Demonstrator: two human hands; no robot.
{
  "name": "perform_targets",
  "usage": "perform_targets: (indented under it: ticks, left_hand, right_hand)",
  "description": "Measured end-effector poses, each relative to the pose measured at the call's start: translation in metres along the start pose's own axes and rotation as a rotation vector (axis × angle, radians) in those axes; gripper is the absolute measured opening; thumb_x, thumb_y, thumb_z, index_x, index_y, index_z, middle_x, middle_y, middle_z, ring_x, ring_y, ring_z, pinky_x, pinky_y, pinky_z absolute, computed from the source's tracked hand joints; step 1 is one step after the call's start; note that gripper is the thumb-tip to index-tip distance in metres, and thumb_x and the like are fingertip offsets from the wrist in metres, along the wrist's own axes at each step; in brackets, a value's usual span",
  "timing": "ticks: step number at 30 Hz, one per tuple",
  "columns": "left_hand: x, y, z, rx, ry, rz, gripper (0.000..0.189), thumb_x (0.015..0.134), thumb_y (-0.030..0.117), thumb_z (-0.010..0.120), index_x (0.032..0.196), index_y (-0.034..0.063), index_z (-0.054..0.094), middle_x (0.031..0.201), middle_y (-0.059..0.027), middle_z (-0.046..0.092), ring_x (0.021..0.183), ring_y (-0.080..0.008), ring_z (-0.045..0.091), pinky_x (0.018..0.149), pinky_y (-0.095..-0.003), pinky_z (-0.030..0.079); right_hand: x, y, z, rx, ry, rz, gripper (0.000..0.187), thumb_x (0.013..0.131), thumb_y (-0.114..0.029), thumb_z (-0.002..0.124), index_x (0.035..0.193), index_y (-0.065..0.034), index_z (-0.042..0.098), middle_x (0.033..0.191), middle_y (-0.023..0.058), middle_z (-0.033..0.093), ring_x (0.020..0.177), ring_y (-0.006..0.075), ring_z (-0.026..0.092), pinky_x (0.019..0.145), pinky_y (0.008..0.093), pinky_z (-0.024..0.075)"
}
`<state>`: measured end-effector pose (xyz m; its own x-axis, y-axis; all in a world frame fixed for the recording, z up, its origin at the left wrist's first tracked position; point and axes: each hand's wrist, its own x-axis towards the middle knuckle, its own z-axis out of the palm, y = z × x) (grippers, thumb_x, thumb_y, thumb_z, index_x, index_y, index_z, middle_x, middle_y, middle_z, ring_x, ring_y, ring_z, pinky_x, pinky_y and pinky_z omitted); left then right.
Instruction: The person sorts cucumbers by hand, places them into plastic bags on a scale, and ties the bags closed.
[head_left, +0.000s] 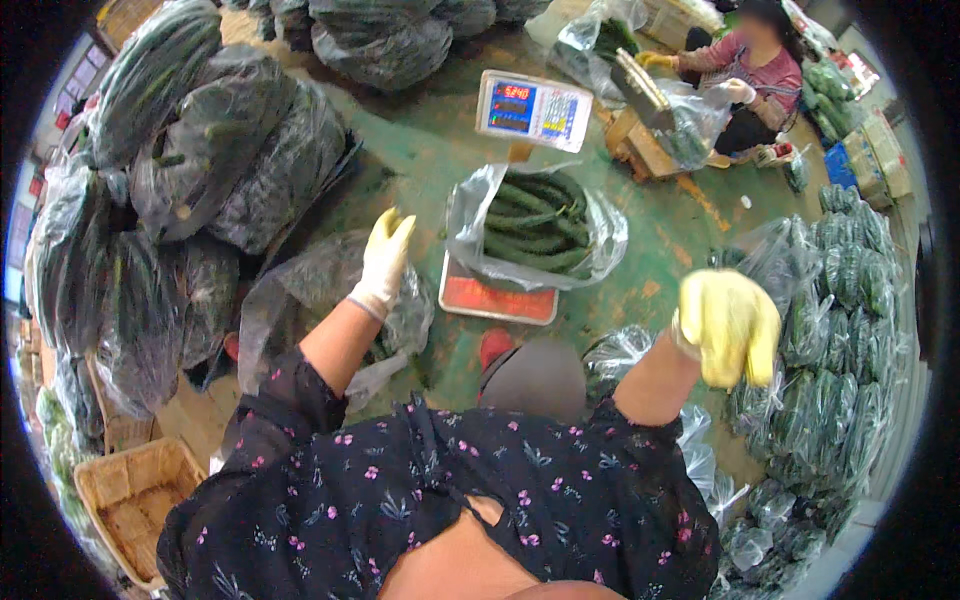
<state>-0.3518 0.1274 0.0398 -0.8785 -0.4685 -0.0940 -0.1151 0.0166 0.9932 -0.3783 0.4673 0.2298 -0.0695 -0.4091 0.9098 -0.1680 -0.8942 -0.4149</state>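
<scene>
An open clear plastic bag (609, 238) full of long dark green cucumbers (536, 217) rests on a platform scale (498, 300) in front of me. Behind it stands the scale's lit display (534, 111). My left hand (386, 251), in a white and yellow work glove, is held left of the bag, fingers apart and empty, above a large plastic bag (300, 300) on the floor. My right hand (727, 326), gloved alike, is out to the right with its yellow-coated fingers hanging down, near the packed bags; nothing shows in it, though its palm is hidden.
Big bags of cucumbers (225, 142) are heaped at the left, and more (382, 37) lie at the back. Filled bags (840, 337) are stacked at the right. A co-worker (765, 82) sits at the back right beside another scale. A plastic crate (139, 502) stands lower left.
</scene>
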Motion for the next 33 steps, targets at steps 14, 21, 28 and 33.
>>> perform_targets:
  ticks: [14,21,28,33]
  left_hand:
    - [0.002,0.025,0.094,0.733,-0.212,0.306,0.08,0.063,0.041,0.079,0.123,-0.0013,0.048,0.12,-0.0231,0.054,0.113,-0.0341,0.051,0.097,-0.0372,0.041]
    - [0.034,-0.012,0.078,0.121,-0.415,-0.087,0.019,0.077,0.012,0.06,0.093,0.003,0.06,0.084,-0.0107,0.065,0.077,-0.0218,0.064,0.074,-0.033,0.05]
    - [0.028,0.005,0.062,-0.136,-0.603,-0.136,0.019,0.086,0.013,0.054,0.099,0.0007,0.061,0.081,-0.0035,0.061,0.071,-0.0118,0.057,0.071,-0.0251,0.046]
    - [0.024,0.005,0.053,-0.072,-0.584,-0.128,0.023,0.088,0.017,0.056,0.105,0.0031,0.062,0.075,0.0015,0.055,0.067,-0.0072,0.049,0.063,-0.0211,0.041]
  right_hand:
    - [-0.198,0.193,-0.057,-1.347,0.154,1.653,0.027,0.073,-0.032,0.063,0.092,-0.014,0.069,0.093,0.0128,0.067,0.09,0.0291,0.064,0.082,0.0385,0.0494]
    - [-0.209,0.188,-0.046,-1.365,-0.03,1.82,0.042,0.068,-0.023,0.065,0.109,-0.0127,0.065,0.105,0.0123,0.066,0.098,0.0278,0.062,0.086,0.0391,0.0484]
    - [-0.252,0.151,-0.06,-1.275,0.032,1.822,0.041,0.072,-0.027,0.063,0.111,-0.0155,0.064,0.105,0.0115,0.065,0.1,0.028,0.061,0.088,0.0376,0.0473]
    - [-0.248,0.132,-0.071,-1.301,0.303,1.789,0.034,0.072,-0.023,0.062,0.105,-0.0156,0.068,0.101,0.009,0.067,0.096,0.0258,0.063,0.086,0.0349,0.0486]
